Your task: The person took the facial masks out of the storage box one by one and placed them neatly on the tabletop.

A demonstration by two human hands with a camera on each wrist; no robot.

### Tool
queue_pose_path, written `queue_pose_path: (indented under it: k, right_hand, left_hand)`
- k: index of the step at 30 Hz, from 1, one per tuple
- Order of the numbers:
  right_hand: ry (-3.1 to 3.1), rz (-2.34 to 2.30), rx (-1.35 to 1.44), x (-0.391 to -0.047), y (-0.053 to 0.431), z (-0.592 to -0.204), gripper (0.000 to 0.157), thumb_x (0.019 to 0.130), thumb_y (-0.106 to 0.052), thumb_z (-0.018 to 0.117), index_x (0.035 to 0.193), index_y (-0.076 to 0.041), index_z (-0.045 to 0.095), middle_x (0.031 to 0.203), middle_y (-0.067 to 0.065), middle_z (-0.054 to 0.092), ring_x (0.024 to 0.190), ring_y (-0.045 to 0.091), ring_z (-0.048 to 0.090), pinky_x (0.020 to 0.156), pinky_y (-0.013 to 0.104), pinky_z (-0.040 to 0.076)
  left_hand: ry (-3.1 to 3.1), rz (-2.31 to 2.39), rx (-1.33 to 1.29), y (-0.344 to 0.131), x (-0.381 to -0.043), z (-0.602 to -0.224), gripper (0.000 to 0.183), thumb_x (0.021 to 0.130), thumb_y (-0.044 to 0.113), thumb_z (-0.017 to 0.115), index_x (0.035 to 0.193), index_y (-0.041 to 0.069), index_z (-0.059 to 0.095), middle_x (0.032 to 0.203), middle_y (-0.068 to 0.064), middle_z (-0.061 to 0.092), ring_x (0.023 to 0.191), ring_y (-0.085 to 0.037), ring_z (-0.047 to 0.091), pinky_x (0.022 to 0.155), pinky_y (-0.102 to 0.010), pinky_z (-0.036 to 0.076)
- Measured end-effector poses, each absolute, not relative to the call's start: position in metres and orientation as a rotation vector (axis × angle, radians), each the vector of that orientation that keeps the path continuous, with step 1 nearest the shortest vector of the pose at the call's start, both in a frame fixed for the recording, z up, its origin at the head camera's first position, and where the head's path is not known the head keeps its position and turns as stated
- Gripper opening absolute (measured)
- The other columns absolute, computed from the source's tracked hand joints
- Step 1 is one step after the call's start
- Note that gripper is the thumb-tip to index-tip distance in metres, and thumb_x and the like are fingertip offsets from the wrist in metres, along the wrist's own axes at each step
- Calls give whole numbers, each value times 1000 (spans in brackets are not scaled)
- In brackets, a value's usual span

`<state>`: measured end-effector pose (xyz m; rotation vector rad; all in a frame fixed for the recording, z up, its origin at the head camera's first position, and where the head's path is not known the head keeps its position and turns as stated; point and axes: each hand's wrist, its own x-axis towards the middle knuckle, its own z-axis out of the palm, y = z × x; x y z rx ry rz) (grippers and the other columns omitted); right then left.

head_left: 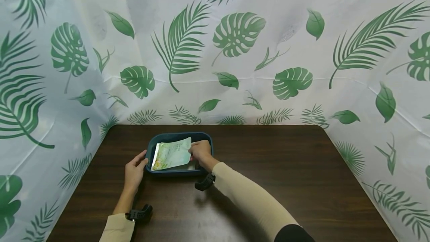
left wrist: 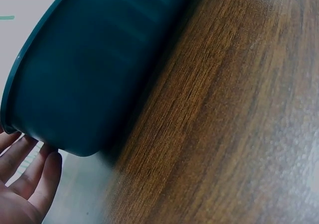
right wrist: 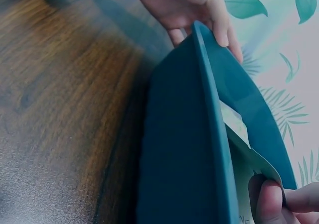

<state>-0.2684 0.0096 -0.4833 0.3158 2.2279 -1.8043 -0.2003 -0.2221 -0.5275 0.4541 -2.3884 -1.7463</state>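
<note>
A flat light-green sachet (head_left: 174, 154) with a flowery print lies tilted in a dark blue plastic basin (head_left: 179, 173). My right hand (head_left: 201, 152) reaches in from the right and pinches the sachet's right edge between thumb and finger. The right wrist view shows that pinch at the sachet's (right wrist: 261, 164) edge, beside the basin wall (right wrist: 182, 134). My left hand (head_left: 133, 173) touches the basin's left end, its fingertips at the rim. In the left wrist view, the left hand's fingers (left wrist: 32, 176) meet the outer end wall of the basin (left wrist: 75, 84).
A pale packet edge (head_left: 155, 156) shows beneath the sachet, mostly hidden. The basin stands near the back left of the dark wooden table (head_left: 285, 174). A white curtain (head_left: 248, 96) with green leaves hangs right behind the table and along its sides.
</note>
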Motion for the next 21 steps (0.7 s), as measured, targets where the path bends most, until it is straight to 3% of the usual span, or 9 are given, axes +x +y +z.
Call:
queue_pose_path:
  k: [13,21]
  right_hand:
    - [2121,-1877,272,-273,22,-475,18,84,6,65,101,9,68,78,10,63,44,9,51,44,20,46]
    - [2115,-1864,232,-276,33,-463,20,86,2,65,105,8,69,79,10,65,48,9,54,52,25,53]
  left_hand:
    - [-2411,-1759,457,-224,-200,-527,40,102,17,49,141,9,52,144,-14,52,105,-6,46,78,-7,36]
    - [-2409,-1741,466,-224,-200,-526,39,100,17,51,139,10,54,139,-16,56,98,-1,48,78,-11,37]
